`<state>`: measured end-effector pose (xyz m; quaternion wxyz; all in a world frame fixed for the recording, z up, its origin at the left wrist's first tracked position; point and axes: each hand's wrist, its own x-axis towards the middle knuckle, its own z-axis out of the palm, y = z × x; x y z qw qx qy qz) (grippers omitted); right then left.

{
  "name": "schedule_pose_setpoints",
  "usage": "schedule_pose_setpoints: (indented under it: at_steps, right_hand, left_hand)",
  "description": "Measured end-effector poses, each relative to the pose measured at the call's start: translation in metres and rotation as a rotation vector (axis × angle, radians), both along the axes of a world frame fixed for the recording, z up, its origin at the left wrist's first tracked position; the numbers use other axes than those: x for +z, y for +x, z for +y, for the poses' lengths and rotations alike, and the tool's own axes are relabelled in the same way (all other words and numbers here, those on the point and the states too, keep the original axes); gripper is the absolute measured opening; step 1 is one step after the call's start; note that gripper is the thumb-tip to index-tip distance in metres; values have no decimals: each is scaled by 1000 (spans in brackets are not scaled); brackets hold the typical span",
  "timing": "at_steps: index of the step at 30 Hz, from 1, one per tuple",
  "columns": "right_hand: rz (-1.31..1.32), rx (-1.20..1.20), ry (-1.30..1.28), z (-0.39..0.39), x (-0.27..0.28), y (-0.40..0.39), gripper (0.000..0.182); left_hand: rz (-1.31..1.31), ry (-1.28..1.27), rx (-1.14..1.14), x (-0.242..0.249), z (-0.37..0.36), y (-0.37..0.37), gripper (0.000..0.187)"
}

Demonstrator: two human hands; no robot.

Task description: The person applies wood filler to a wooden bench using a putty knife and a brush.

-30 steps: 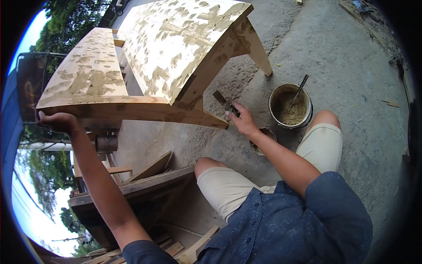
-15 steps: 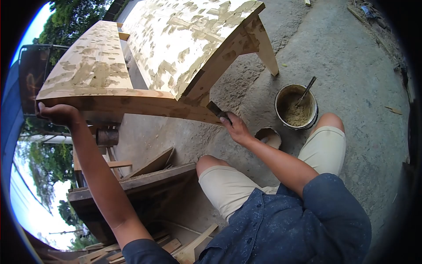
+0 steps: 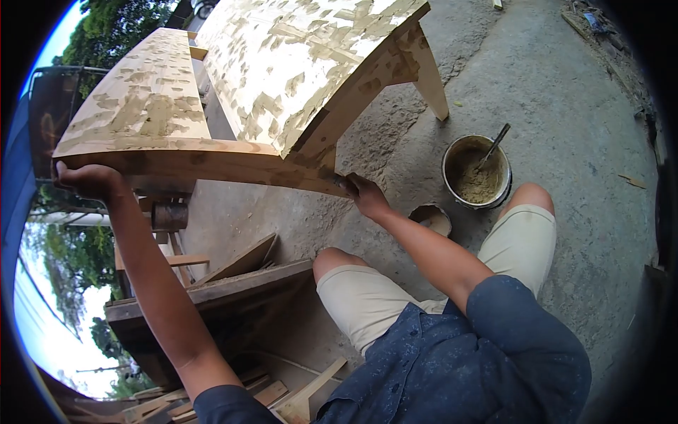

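A wooden furniture piece [image 3: 205,164], with legs and broad panels daubed with tan filler patches, stands tilted in front of me. My left hand [image 3: 93,181] is wrapped round the far left end of its front rail. Low on the rail's right end, beside a leg, my right hand [image 3: 367,196] grips a putty knife [image 3: 344,184]. Its blade is mostly hidden by my fingers and lies against the wood. To the right stands a bucket [image 3: 487,204] of filler paste [image 3: 472,182], with a handled tool [image 3: 498,141] stuck in it. A small bowl [image 3: 439,225] sits beside it.
Under my left arm is a rough wooden bench [image 3: 233,288] with a loose board [image 3: 240,260] on it. Offcuts [image 3: 311,392] lie at the bottom. Rough concrete [image 3: 565,155] spreads to the right, with debris along its far edge.
My right hand has shifted slightly left and up with the putty knife and turned, so the blade shows less. My left hand keeps its hold; the view has shifted slightly.
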<state>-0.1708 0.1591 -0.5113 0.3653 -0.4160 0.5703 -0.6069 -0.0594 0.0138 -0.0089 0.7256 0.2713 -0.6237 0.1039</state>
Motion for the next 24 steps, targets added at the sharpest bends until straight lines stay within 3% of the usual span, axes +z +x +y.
schedule_pose_setpoints:
  at_steps: [4, 7, 10, 12, 17, 21, 24]
  right_hand:
    - [131, 13, 30, 22, -12, 1, 30]
    - [-26, 18, 122, 32, 1, 0, 31]
    - [-181, -89, -9, 18, 5, 8, 32]
    - [-118, -31, 102, 10, 3, 8, 33]
    - [2, -60, 79, 34, 7, 15, 36]
    - [119, -100, 10, 32, 48, 4, 31]
    - [204, -85, 89, 23, 24, -11, 30]
  left_hand:
    - [10, -4, 28, 1, -1, 0, 46]
    - [8, 0, -4, 0, 1, -1, 46]
    - [-28, 15, 30, -1, 0, 2, 47]
    - [-59, -18, 62, 3, -6, 8, 47]
    - [-49, -19, 105, 1, -1, 2, 49]
    - [-36, 46, 82, 0, 1, 4, 52]
    - [-79, -2, 138, 2, -6, 10, 55]
